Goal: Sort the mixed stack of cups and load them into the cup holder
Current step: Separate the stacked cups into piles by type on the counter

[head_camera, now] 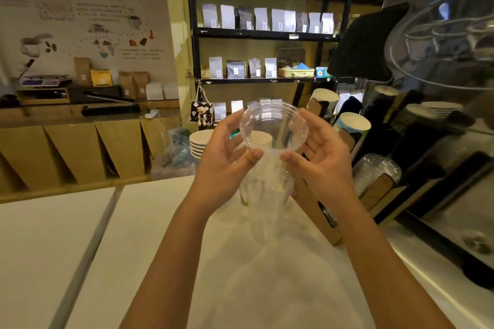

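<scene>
A clear plastic cup (273,128) is held up at chest height, its open rim tilted toward me. My left hand (224,152) grips its left side and my right hand (320,152) its right side, thumbs pressed under the rim. Below the hands a stack of clear plastic cups (263,208) stands on the white counter. To the right stands the brown cardboard cup holder (318,208), with paper cup stacks (352,123) and a clear cup stack (377,168) lying in its slots.
A short stack of white paper cups (200,143) sits behind my left hand, beside a plastic bag (173,152). A black coffee machine (441,115) fills the right side. The white counter (160,248) stretches toward me. Black shelves with bags (267,21) line the back wall.
</scene>
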